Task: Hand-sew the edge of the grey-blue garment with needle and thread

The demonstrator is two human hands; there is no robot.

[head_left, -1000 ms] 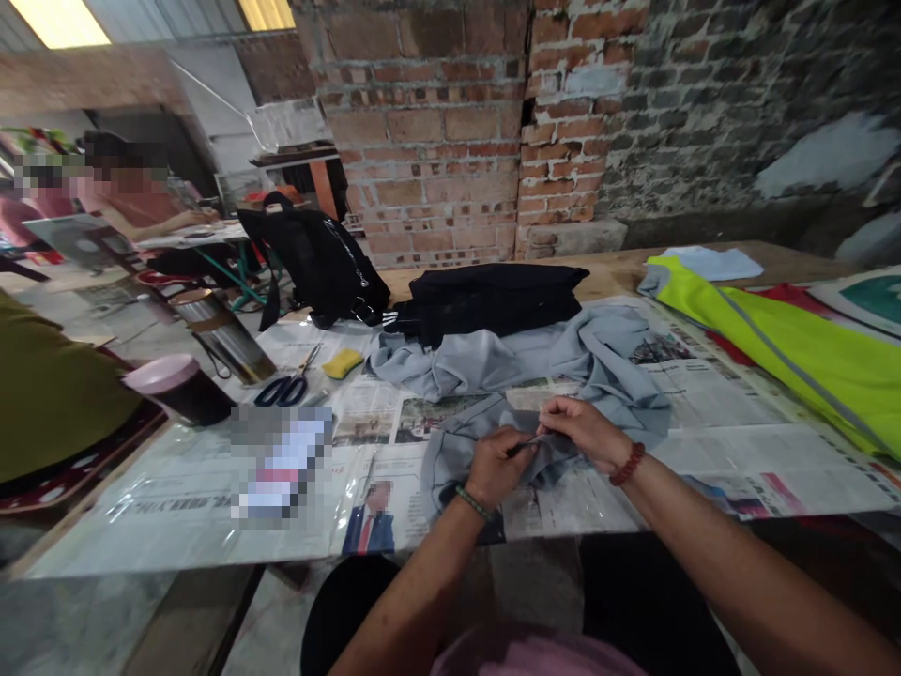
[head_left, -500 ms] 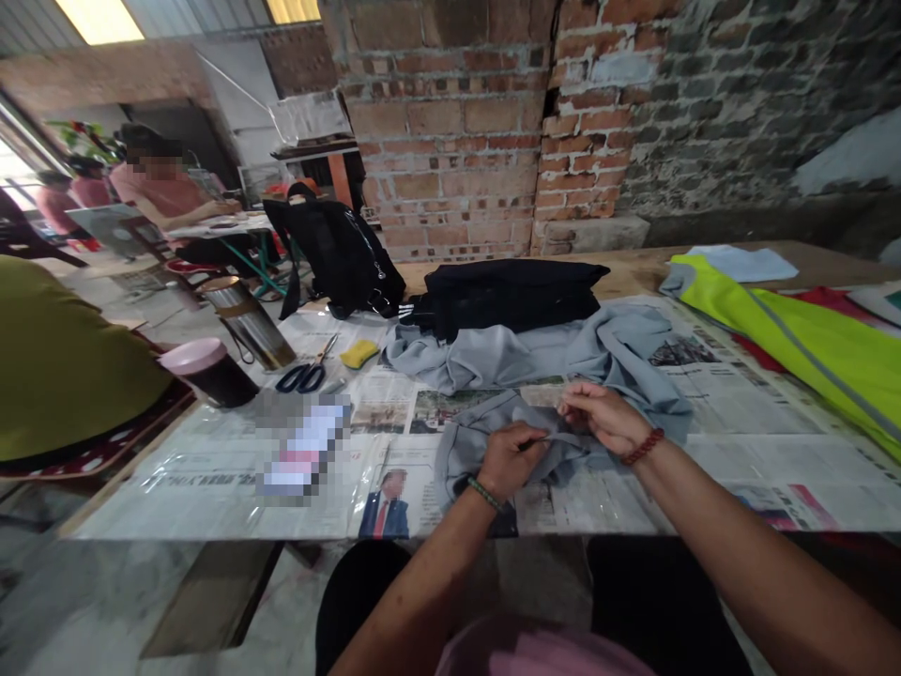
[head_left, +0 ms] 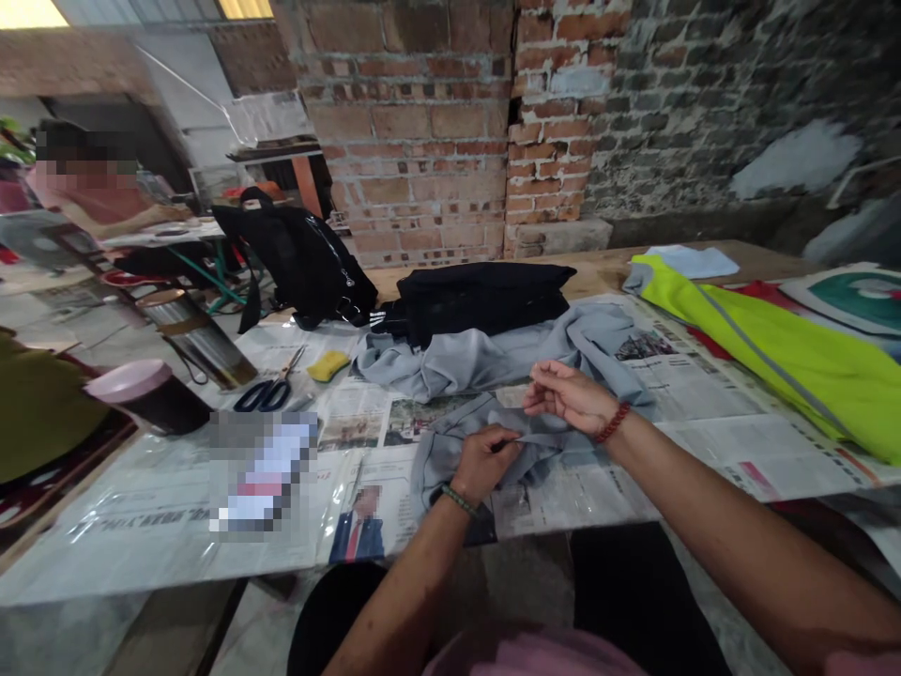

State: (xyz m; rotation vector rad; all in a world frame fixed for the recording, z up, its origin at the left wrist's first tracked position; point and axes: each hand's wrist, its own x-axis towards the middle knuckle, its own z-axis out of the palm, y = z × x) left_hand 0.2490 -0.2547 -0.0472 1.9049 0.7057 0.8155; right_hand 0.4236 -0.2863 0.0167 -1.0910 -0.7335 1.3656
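Note:
My left hand [head_left: 485, 460] is closed, its thumb and fingers pinching a fold of grey cloth [head_left: 437, 449] that lies on the newspaper-covered table [head_left: 450, 554]. To its right, my right hand [head_left: 572, 398] is lifted a little above the cloth, with thumb and forefinger pressed together. Whatever sits at those fingertips is too small to make out. More of the grey fabric spreads behind both hands, below a folded black cloth [head_left: 485, 296].
On the left are scissors [head_left: 271, 387], a yellow sponge [head_left: 328, 365], a blurred phone [head_left: 271, 469], a pink-lidded cup [head_left: 159, 399] and a metal flask [head_left: 201, 338]. A black backpack [head_left: 299, 263] stands behind. A neon-yellow garment [head_left: 767, 347] lies right, near an iron [head_left: 859, 296]. A person [head_left: 105, 197] sits far left.
My right hand has risen slightly away from the cloth and my left hand. The left hand keeps its pinch. The view has turned right, so things appear further left.

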